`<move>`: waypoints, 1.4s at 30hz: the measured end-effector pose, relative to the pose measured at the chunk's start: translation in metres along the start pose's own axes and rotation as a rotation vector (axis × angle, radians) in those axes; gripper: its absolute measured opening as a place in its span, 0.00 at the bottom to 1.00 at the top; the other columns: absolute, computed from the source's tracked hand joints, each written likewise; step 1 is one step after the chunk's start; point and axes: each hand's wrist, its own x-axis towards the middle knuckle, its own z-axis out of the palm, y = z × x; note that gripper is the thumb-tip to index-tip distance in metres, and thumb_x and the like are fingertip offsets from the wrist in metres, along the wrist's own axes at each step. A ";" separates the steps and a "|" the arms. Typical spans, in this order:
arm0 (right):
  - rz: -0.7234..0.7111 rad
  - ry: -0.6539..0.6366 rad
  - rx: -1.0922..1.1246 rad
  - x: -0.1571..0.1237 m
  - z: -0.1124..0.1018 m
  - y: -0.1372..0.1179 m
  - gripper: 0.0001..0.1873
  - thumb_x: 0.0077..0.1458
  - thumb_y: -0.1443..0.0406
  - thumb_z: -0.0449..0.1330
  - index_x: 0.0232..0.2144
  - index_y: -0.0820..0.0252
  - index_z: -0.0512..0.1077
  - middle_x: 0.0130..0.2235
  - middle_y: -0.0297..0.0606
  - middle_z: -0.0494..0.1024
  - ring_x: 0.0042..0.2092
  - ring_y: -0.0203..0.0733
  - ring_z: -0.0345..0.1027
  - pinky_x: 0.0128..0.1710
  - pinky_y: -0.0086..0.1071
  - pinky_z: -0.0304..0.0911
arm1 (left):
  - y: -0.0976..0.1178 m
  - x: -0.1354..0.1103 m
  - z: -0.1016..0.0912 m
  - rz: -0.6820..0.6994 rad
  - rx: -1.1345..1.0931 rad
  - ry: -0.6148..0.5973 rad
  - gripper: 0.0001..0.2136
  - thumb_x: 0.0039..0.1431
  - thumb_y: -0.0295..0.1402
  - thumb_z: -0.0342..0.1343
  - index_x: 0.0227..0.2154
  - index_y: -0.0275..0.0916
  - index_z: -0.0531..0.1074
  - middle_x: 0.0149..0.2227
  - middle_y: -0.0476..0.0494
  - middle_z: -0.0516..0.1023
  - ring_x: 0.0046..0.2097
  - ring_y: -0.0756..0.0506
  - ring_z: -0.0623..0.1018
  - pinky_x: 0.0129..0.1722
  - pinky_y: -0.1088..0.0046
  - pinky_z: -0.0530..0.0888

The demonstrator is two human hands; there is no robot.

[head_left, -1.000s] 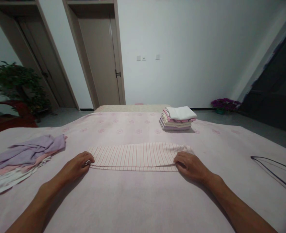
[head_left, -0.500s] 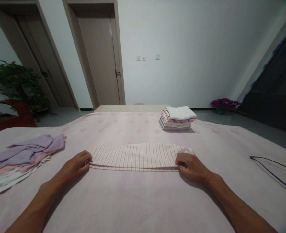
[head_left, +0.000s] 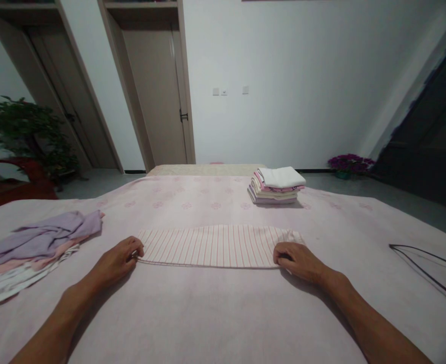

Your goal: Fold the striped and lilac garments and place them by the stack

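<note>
A pink-and-white striped cloth (head_left: pixel 213 246), folded into a long flat strip, lies crosswise in front of me on a pale pink bedsheet (head_left: pixel 207 313). My left hand (head_left: pixel 122 257) pinches its near left corner, thumb and fingers pressed together. At the opposite end, my right hand (head_left: pixel 296 259) grips the near edge by the right corner, its fingers curled over the fabric. The strip is stretched straight between both hands, with a slightly bowed far edge. What kind of garment or linen it is, I cannot tell.
Beyond the strip, to the right, stands a stack of folded cloths (head_left: pixel 278 186) with a white one on top. Rumpled clothes (head_left: pixel 44 242), lilac, pink and patterned, lie at the left. A black wire hanger (head_left: pixel 423 268) rests at the right edge.
The near edge of the striped cloth has come down flatter; the gap between its layers has closed. Both hands keep nearly the same places and their grip.
</note>
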 end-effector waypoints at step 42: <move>0.393 0.609 0.473 0.012 0.001 0.033 0.18 0.53 0.57 0.53 0.39 0.61 0.76 0.31 0.40 0.78 0.29 0.41 0.68 0.28 0.32 0.61 | 0.020 0.002 0.019 0.031 0.056 0.292 0.07 0.56 0.30 0.51 0.38 0.43 0.68 0.49 0.43 0.72 0.35 0.48 0.77 0.36 0.74 0.73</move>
